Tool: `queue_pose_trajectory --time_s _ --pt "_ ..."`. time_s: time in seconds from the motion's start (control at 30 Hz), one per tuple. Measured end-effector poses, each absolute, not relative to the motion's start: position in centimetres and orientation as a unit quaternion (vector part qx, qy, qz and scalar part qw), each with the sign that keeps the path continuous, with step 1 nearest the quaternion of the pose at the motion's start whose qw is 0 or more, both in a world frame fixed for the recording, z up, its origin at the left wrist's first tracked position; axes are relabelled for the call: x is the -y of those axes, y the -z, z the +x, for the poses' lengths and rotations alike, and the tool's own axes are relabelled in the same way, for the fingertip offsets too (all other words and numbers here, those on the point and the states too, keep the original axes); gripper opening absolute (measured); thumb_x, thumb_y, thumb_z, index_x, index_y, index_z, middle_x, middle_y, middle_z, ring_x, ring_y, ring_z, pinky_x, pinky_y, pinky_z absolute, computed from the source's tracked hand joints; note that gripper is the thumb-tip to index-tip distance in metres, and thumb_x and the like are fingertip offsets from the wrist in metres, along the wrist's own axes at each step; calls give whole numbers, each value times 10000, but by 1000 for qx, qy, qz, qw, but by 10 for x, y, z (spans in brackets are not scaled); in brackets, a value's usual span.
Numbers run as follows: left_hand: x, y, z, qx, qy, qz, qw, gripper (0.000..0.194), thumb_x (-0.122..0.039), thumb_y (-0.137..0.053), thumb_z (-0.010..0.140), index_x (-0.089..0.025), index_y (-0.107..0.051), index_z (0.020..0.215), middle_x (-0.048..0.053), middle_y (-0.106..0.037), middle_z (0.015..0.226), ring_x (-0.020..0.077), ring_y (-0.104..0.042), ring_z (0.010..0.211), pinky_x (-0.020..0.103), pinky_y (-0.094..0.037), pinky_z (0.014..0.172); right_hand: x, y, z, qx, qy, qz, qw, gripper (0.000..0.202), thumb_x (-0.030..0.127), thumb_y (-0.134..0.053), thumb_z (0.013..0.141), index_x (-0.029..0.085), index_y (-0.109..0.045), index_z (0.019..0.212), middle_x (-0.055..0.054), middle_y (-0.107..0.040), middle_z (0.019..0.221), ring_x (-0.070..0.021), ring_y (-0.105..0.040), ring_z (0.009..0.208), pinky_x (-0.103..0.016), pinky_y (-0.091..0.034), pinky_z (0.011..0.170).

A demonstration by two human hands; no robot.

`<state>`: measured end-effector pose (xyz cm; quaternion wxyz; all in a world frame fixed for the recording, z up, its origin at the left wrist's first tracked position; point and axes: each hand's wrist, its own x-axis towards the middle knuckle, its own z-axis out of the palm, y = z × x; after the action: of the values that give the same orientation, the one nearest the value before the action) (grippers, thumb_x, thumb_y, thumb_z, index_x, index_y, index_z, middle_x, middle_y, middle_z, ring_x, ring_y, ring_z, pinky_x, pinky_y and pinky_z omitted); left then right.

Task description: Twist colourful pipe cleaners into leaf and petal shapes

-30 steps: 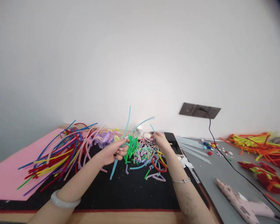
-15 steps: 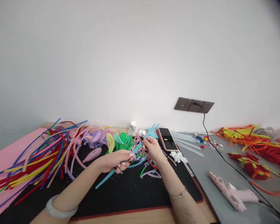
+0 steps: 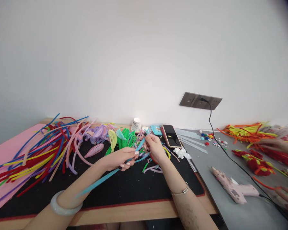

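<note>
My left hand (image 3: 124,159), with a pale bangle at its wrist, is closed around light-blue pipe cleaners (image 3: 102,180). Their blurred lower end slants out to the left, over my forearm. At the upper end, the thumb and fingers of my right hand (image 3: 155,147) pinch the same strands a little further from me. Both hands are above the black mat (image 3: 134,195). Just behind them lie a bundle of green pipe cleaners (image 3: 127,140), a looped yellow bundle (image 3: 113,140) and short lilac pieces (image 3: 154,168).
Mixed long pipe cleaners (image 3: 45,153) spread over pink sheets (image 3: 0,195) at left. A paper cup (image 3: 136,124) and phone (image 3: 171,136) stand near the wall. To the right are a corded pink glue gun (image 3: 234,188), pom-poms (image 3: 207,137) and another person's hand (image 3: 275,144).
The lower end of the blue strands now extends further left, and my right hand is slightly closer to my left. Another person's hands have come into view at the right. The camera view has shifted slightly.
</note>
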<state>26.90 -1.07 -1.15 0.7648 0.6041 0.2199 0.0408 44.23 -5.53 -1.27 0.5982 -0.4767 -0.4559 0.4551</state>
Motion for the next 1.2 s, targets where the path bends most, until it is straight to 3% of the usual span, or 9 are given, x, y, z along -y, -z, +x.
queue_pose_trajectory --time_s 0.2,0.6,0.83,1.03,1.2 --pt "13 15 270 -227 -59 633 738 377 -547 -481 864 -172 -505 827 -61 -457 554 34 -309 345 180 -232 363 52 15 452 443 -446 -479 612 335 492 -615 786 169 -605 697 45 -456 479 -64 -305 387 -229 -203 396" --pt "11 18 272 -249 -104 632 726 370 -516 -477 870 -156 -552 832 -64 -448 507 36 -300 317 178 -228 342 53 17 441 401 -530 -453 595 345 491 -676 697 148 -647 725 38 -484 484 -58 -321 364 -226 -183 384" --pt "6 24 276 -263 -173 649 693 395 -543 -471 849 -157 -550 847 -62 -479 484 67 -372 302 192 -294 337 51 23 445 380 -517 -465 611 342 487 -685 679 155 -624 737 38 -493 494 -65 -311 382 -226 -194 382" --pt "5 24 279 -280 -169 680 657 419 -555 -452 849 -147 -548 848 -32 -545 509 56 -372 285 177 -242 329 50 24 444 406 -512 -468 596 385 492 -656 717 163 -530 561 13 -520 496 -66 -359 373 -224 -207 376" --pt "9 21 279 -268 -156 678 667 435 -577 -453 844 -152 -544 840 -61 -487 513 37 -319 277 176 -215 312 53 19 441 407 -517 -473 586 335 488 -657 712 155 -625 715 29 -509 504 -68 -349 377 -221 -219 375"
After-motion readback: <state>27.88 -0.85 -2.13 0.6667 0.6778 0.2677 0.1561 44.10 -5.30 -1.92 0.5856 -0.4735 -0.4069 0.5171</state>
